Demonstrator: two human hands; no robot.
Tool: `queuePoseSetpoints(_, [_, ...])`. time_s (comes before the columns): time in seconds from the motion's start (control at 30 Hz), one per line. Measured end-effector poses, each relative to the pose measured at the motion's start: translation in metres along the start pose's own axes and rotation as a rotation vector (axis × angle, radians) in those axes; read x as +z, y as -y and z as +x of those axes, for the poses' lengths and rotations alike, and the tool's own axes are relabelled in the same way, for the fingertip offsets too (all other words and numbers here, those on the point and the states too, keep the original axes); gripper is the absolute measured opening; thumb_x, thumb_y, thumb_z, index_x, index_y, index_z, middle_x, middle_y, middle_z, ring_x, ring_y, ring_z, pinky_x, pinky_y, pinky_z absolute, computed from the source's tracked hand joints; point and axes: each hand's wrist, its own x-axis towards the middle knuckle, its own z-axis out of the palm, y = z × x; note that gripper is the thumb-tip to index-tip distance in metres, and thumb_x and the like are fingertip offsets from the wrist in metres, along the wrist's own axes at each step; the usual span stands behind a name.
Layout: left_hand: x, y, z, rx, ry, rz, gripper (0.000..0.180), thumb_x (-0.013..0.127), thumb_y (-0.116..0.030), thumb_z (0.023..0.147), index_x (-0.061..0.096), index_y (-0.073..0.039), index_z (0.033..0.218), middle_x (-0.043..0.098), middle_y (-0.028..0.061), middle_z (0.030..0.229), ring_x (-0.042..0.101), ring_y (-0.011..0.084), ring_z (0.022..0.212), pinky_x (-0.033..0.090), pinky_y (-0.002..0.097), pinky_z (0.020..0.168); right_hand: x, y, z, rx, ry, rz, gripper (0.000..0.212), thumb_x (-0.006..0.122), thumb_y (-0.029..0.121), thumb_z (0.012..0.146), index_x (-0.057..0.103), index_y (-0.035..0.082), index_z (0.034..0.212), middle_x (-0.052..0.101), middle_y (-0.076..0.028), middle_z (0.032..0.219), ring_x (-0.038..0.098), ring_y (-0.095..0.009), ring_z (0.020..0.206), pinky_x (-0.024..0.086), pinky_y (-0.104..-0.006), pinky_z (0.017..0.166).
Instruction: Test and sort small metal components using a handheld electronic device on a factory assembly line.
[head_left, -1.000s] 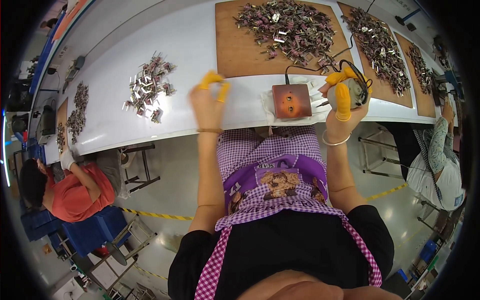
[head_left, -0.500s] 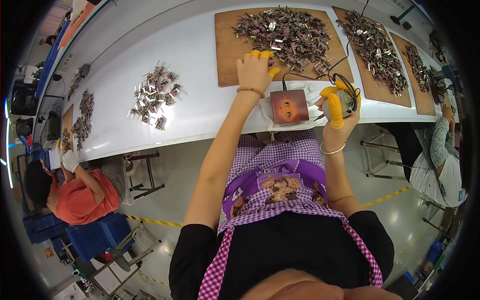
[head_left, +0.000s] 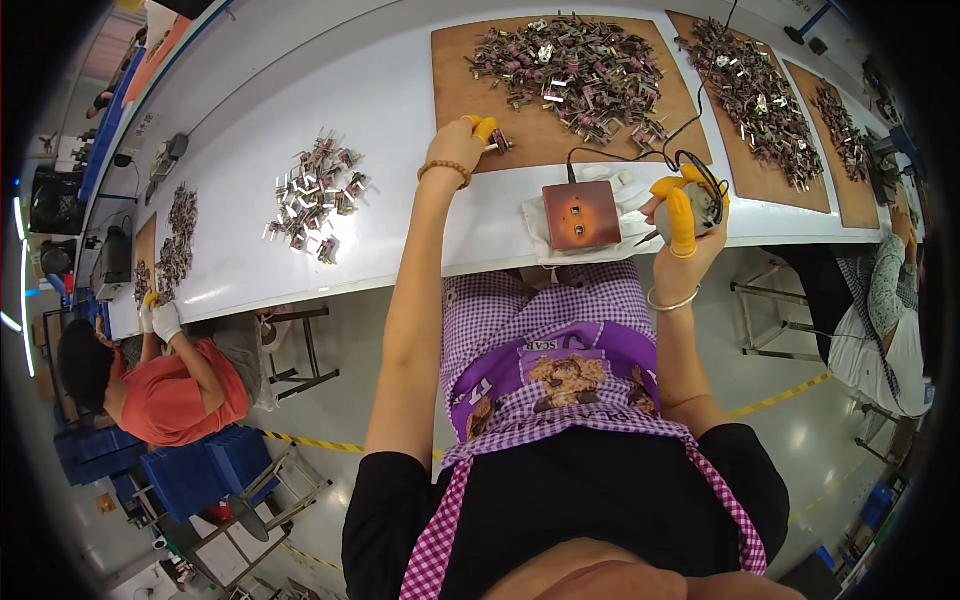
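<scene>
While the left hand (head_left: 458, 143) lies at the lower left of the large wooden board (head_left: 460, 95), I see one small metal part (head_left: 499, 142) at its yellow-covered fingertips, apart from the main heap (head_left: 570, 75). The fingers are curled close together; I cannot tell from my distant view whether they grip the part or merely touch it. The right hand (head_left: 692, 238), also in yellow finger covers, is closed around a grey rounded device (head_left: 690, 212), with looped black cable (head_left: 712, 180) beside it. Between the hands, nearer the right, I note a brown square box (head_left: 582, 215) with two small openings, resting on a white cloth (head_left: 537, 225). To the left, a smaller pile of parts (head_left: 318, 195) lies directly on the white table (head_left: 230, 225). Farther right, two more boards bear similar heaps. At the margins I make out a red-shirted co-worker (head_left: 185, 395), left, and a patterned sleeve (head_left: 888, 275), right.
</scene>
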Motion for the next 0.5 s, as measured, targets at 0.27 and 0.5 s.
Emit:
queuePoseSetpoints(0.27, [0.007, -0.020, -0.017, 0.496, -0.576, 0.786, 0.031, 0.061, -0.037, 0.078, 0.067, -0.013, 0.096, 0.067, 0.0021, 0.087, 0.058, 0.0203, 0.078, 0.036, 0.0321, 0.076, -0.008, -0.002, 0.001, 0.021, 0.026, 0.047, 0.034, 0.063, 0.005, 0.080, 0.046, 0.001, 0.109, 0.059, -0.012, 0.089, 0.060, -0.018, 0.064, 0.047, -0.0231, 0.058])
queuePoseSetpoints(0.5, [0.007, -0.012, -0.029, 0.534, -0.271, 0.676, 0.026, 0.064, -0.030, 0.075, 0.066, -0.013, 0.096, 0.066, 0.0034, 0.091, 0.058, 0.0190, 0.077, 0.035, 0.0314, 0.078, -0.004, 0.000, 0.001, 0.029, 0.038, 0.052, 0.034, 0.063, 0.004, 0.080, 0.046, 0.001, 0.109, 0.058, -0.012, 0.090, 0.060, -0.018, 0.064, 0.048, -0.0235, 0.059])
